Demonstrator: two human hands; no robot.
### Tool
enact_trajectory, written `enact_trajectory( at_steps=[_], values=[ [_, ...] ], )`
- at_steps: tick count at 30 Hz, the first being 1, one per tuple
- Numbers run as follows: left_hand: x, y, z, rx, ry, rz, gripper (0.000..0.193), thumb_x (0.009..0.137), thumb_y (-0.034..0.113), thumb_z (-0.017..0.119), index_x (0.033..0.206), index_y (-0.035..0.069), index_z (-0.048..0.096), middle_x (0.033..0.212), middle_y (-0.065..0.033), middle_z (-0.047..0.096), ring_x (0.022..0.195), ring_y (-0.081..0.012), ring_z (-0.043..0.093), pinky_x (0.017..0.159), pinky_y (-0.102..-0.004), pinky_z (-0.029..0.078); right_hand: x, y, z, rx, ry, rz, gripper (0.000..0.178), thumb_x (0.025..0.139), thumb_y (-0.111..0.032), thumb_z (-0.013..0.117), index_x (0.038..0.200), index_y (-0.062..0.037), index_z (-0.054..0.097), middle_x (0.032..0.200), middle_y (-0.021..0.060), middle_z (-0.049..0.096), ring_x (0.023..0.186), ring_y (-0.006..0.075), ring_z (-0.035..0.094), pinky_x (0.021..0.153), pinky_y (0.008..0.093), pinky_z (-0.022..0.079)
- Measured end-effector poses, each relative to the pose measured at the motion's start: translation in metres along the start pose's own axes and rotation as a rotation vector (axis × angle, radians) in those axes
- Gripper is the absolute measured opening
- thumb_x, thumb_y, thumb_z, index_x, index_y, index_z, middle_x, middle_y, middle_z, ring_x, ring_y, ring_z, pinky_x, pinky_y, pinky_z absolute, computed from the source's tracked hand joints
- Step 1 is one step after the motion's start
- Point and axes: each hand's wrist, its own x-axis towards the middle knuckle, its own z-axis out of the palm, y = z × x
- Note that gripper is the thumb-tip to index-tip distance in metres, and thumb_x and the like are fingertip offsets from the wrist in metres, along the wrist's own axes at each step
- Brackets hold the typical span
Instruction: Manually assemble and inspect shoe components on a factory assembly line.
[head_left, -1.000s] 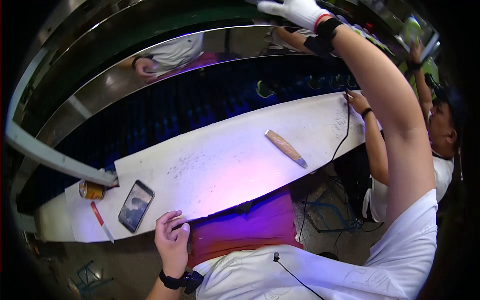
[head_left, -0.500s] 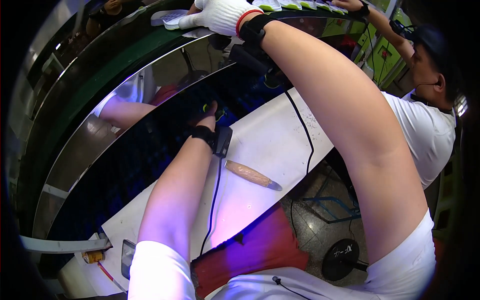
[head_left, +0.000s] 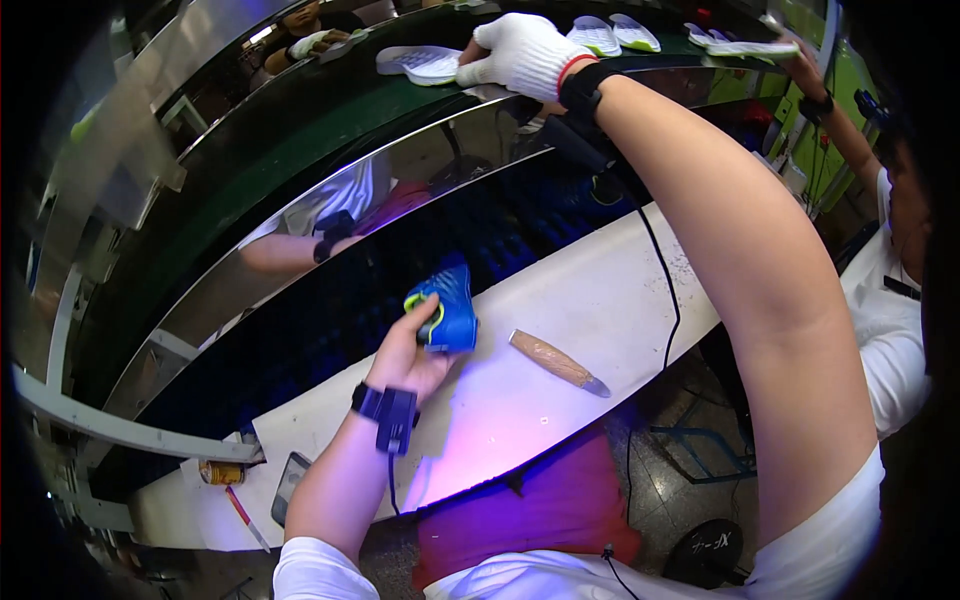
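My bare left hand (head_left: 408,352) is wrapped round a blue shoe upper (head_left: 452,312) with yellow-green edging, held above the white work table (head_left: 580,310). On the raised green conveyor belt (head_left: 330,125), my right hand (head_left: 524,52), in a white knit glove with a red cuff, has its thumb and fingers closed on the end of a white-and-grey shoe sole (head_left: 425,66). A knife (head_left: 560,362) with a wrapped tan handle and short blade lies on the table, between my arms.
More soles (head_left: 612,35) stand along the belt to the right. A co-worker (head_left: 890,270) at the right reaches for soles; another person (head_left: 310,40) is across the belt. A phone (head_left: 290,485) and a yellow can (head_left: 222,471) lie at lower left. A black cable (head_left: 655,250) crosses the table.
My left hand has come back from the dark lower channel with the blue shoe upper, now over the table. The view has shifted; my right hand stays at the sole on the belt.
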Motion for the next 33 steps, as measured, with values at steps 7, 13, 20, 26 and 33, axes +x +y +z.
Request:
enact_trajectory(
  at_steps=[7, 13, 20, 26, 33],
  values=[
    [-0.193, -0.036, -0.075, 0.703, 0.321, 0.207, 0.051, 0.102, 0.039, 0.074, 0.132, -0.001, 0.063, 0.110, -0.0093, 0.074, 0.099, -0.0200, 0.075, 0.093, -0.0348, 0.060, -0.013, -0.039, -0.021, 0.117, 0.042, 0.182, 0.023, 0.094, -0.023, 0.079, 0.104, -0.0028, 0.081, 0.088, 0.0096, 0.079, 0.076, 0.0154, 0.074, 0.070, 0.0307, 0.058],
    [-0.214, -0.066, -0.060, 1.788, 0.556, 0.948, 0.036, 0.099, 0.019, 0.069, 0.134, 0.008, 0.065, 0.130, -0.0182, 0.066, 0.119, -0.0378, 0.063, 0.101, -0.0465, 0.053, -0.026, -0.019, 0.016, 0.056, 0.203, -0.130, 0.034, 0.108, -0.030, 0.065, 0.129, -0.0055, 0.072, 0.122, 0.0085, 0.077, 0.106, 0.0153, 0.071, 0.096, 0.0271, 0.054],
    [-0.181, -0.036, -0.115, 1.922, 0.558, 1.210, 0.033, 0.104, 0.014, 0.058, 0.135, 0.005, 0.065, 0.132, -0.0233, 0.064, 0.125, -0.0443, 0.058, 0.107, -0.0518, 0.047, -0.252, -0.137, -0.012, 0.596, 0.268, -0.480, 0.023, 0.108, -0.007, 0.060, 0.127, 0.0057, 0.061, 0.129, 0.0275, 0.070, 0.122, 0.0291, 0.069, 0.111, 0.0425, 0.050],
    [-0.142, -0.009, -0.061, 2.129, 0.200, 0.622, 0.053, 0.103, 0.050, 0.061, 0.109, -0.003, 0.066, 0.099, -0.0218, 0.076, 0.097, -0.0393, 0.073, 0.094, -0.0494, 0.053, -0.339, -0.169, 0.020, 0.472, -0.120, 0.175, 0.012, 0.103, -0.009, 0.066, 0.106, 0.0027, 0.066, 0.094, 0.0054, 0.068, 0.087, 0.0124, 0.062, 0.082, 0.0276, 0.050],
    [-0.167, -0.041, -0.057, 1.616, 0.156, 1.284, 0.041, 0.100, 0.034, 0.071, 0.123, 0.001, 0.062, 0.108, -0.0193, 0.072, 0.100, -0.0371, 0.069, 0.093, -0.0469, 0.052, -0.405, -0.185, 0.101, 1.159, 0.354, 0.403, 0.047, 0.100, -0.039, 0.076, 0.119, 0.0005, 0.059, 0.108, 0.0092, 0.067, 0.101, 0.0187, 0.067, 0.097, 0.0364, 0.053]
  ],
)
